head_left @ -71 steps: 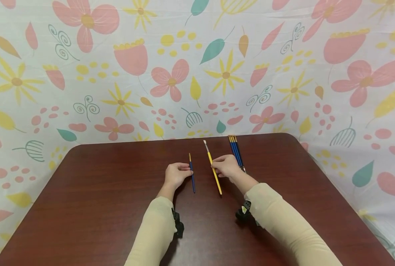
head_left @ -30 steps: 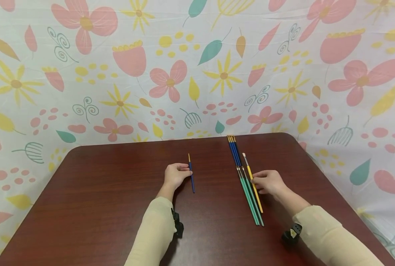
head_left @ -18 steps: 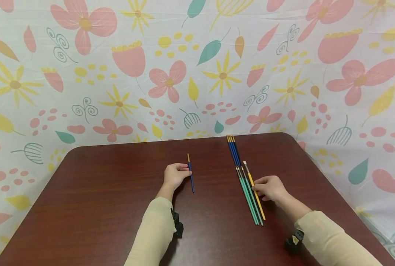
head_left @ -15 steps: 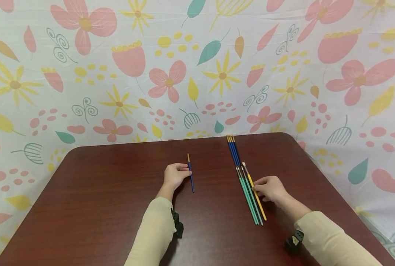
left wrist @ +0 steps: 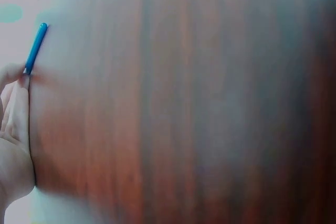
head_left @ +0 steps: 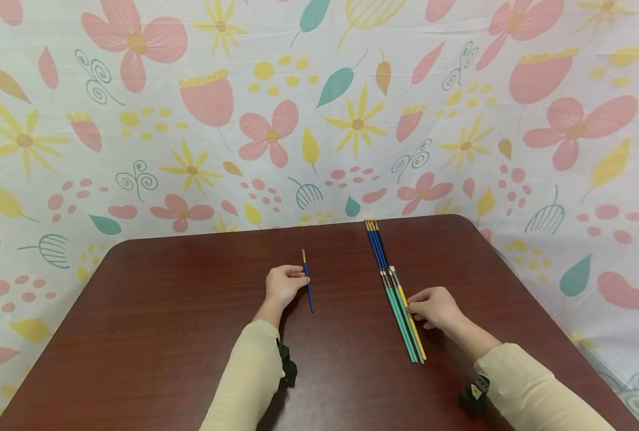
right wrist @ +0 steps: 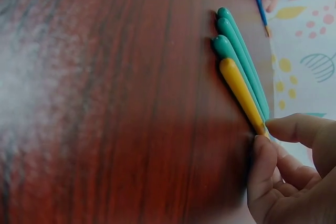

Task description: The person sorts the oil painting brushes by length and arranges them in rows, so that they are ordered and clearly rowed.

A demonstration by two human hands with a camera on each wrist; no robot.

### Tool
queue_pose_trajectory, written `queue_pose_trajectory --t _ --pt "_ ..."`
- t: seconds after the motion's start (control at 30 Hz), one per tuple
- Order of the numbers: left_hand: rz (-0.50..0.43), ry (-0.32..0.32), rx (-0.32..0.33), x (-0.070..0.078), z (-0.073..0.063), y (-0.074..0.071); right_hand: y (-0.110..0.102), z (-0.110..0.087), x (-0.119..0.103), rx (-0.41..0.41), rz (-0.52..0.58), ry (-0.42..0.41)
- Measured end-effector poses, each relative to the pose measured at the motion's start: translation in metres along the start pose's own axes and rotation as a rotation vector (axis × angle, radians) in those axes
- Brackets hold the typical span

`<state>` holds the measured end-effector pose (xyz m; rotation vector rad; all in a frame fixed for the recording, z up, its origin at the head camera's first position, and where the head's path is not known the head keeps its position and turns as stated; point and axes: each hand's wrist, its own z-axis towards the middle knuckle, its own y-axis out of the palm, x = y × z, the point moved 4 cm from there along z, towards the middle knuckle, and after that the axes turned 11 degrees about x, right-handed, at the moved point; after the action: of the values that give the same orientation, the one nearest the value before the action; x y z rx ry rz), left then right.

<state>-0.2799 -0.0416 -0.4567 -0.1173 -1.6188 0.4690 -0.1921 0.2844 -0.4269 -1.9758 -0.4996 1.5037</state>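
Near the middle of the table my left hand (head_left: pixel 283 286) pinches a thin blue paintbrush (head_left: pixel 310 299), bristles pointing away. Its blue handle end (left wrist: pixel 37 48) sticks out past the fingers in the left wrist view. Farther right, my right hand (head_left: pixel 437 308) pinches a yellow paintbrush (head_left: pixel 418 339) between thumb and fingers. The yellow brush lies along the right side of three green paintbrushes (head_left: pixel 399 318), nearly parallel with them. In the right wrist view the yellow handle (right wrist: pixel 239 87) is right beside the green handles (right wrist: pixel 242 51); its middle is hidden by the fingers.
Several blue paintbrushes (head_left: pixel 376 244) lie side by side at the table's back edge, just beyond the green ones' bristles. The dark wooden table (head_left: pixel 163 335) has rounded back corners. A flowered cloth (head_left: pixel 276 66) hangs behind it.
My right hand has carried the yellow paintbrush from mid-table rightward, past the green paintbrushes, then slid it nearer and left against them. My left hand keeps its hold on the blue paintbrush, unmoved.
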Motion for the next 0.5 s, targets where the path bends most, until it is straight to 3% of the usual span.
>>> queue_pose_trajectory --t 0.3,0.5 --pt "0.032 0.015 0.051 -0.0008 -0.0025 0.0035 0.0011 -0.0014 -0.0006 -0.012 0.010 0.002" --pt "0.088 0.029 0.134 0.0028 -0.0078 0.0081 0.0008 -0.0026 0.0004 -0.009 0.005 0.000"
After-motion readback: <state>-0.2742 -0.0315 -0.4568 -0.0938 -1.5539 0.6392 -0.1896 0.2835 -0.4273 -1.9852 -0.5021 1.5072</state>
